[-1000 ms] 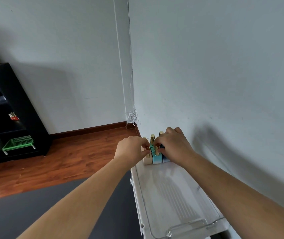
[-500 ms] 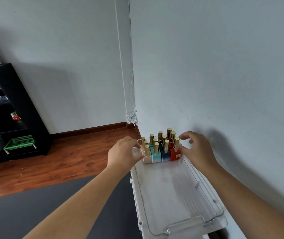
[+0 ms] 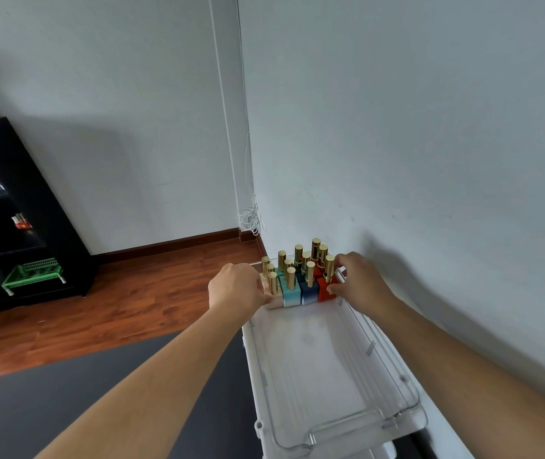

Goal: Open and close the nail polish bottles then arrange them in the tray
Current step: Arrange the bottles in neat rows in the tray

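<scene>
Several square nail polish bottles [image 3: 299, 286] with gold caps stand packed in rows at the far end of a clear plastic tray [image 3: 327, 366]. The front row runs pale pink [image 3: 275, 301], teal [image 3: 289, 295], navy [image 3: 307, 293] and red [image 3: 324, 290]. My left hand [image 3: 236, 288] presses on the block's left side, its thumb on the pale pink bottle and its fingers curled out of sight. On the right side my right hand [image 3: 360, 283] has its thumb on the red bottle's front and its fingers behind that bottle's cap.
The tray lies on a narrow white surface [image 3: 252, 366] against the right wall. Its near part holds nothing. A dark mat [image 3: 82, 392] covers wooden floor at the left. A black shelf unit [image 3: 16, 207] with a green basket [image 3: 32, 274] stands far left.
A second ago both hands covered the bottles. They then drew apart to show the whole block, and now both have closed in against its sides.
</scene>
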